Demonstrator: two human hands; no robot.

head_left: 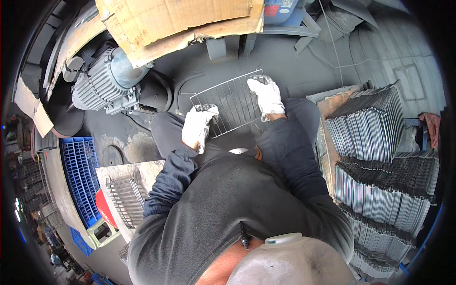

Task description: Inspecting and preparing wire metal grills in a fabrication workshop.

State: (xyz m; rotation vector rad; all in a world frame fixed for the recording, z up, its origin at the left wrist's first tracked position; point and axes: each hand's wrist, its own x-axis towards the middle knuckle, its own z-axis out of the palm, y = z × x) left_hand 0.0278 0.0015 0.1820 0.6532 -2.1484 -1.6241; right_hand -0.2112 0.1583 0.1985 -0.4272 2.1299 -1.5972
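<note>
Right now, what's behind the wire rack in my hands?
Through the wire rack, mostly what looks like dark grey floor shows. Your left hand and right hand cover parts of the rack's sides; what lies behind them can't be seen.

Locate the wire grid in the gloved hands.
In the head view, the wire grid sits just above centre, held between the left hand and the right hand, to the right of the electric motor.

there are two hands (199, 124) (267, 97), one held wire rack (228, 105), one finned motor (107, 80).
</note>
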